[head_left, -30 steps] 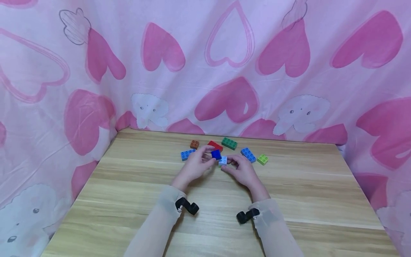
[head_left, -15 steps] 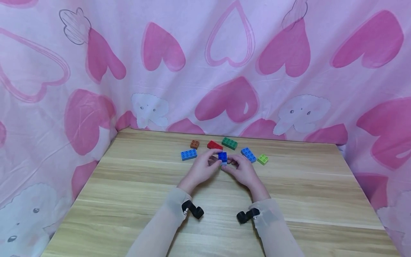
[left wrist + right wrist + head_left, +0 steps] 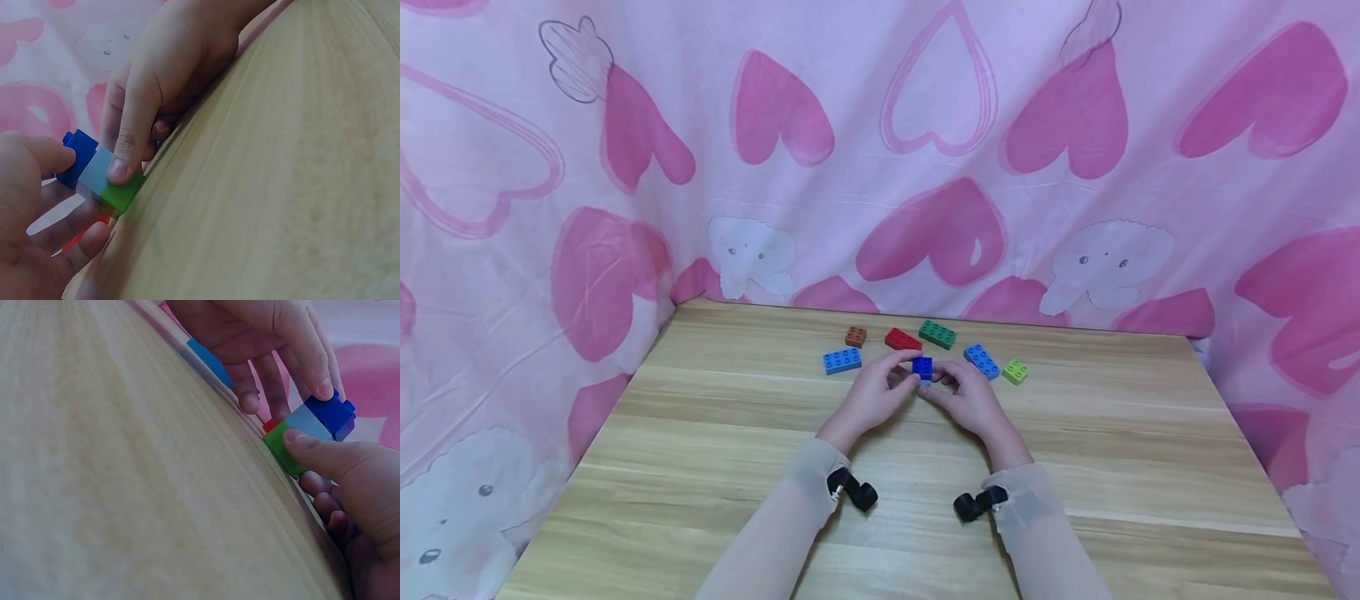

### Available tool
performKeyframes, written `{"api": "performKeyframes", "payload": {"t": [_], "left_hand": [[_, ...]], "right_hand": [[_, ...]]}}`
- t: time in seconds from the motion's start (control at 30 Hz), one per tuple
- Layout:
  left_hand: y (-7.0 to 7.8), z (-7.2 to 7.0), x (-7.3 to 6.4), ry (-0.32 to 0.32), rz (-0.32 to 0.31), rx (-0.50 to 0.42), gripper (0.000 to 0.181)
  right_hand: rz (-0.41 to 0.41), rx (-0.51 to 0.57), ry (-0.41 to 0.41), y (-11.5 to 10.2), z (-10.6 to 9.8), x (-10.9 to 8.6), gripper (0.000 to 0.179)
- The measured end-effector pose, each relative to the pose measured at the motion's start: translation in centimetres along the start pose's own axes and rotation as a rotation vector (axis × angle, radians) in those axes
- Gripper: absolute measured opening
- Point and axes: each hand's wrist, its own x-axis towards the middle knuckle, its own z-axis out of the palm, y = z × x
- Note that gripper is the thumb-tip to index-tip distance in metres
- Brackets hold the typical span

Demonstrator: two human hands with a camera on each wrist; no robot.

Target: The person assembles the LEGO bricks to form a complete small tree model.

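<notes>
Here, at twelve o'clock, you hold one brick stack (image 3: 310, 426): dark-blue top brick (image 3: 922, 368), pinched in your left hand (image 3: 876, 389); light-blue middle brick (image 3: 314, 422) and green bottom brick (image 3: 280, 450), clamped in your right hand's (image 3: 967, 397) fingers.

There are three stacked bricks (image 3: 92, 170), six loose bricks (image 3: 937, 334), two hands (image 3: 966, 395), two black wrist devices (image 3: 853, 489) and one table (image 3: 1150, 433).
</notes>
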Motion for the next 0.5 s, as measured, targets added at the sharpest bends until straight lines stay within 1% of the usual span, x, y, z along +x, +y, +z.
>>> {"api": "performKeyframes", "payload": {"t": [0.17, 0.4, 0.5], "left_hand": [[-0.06, 0.08, 0.03, 0.001, 0.005, 0.001, 0.041], [-0.08, 0.14, 0.03, 0.003, -0.015, -0.023, 0.042], [-0.05, 0.16, 0.01, 0.005, -0.013, -0.023, 0.041]], "right_hand": [[0.008, -0.004, -0.003, 0.04, -0.04, 0.0, 0.04], [0.015, 0.006, -0.007, 0.1, -0.03, 0.01, 0.037], [0.011, 0.01, -0.01, 0.19, -0.01, 0.03, 0.038]]}}
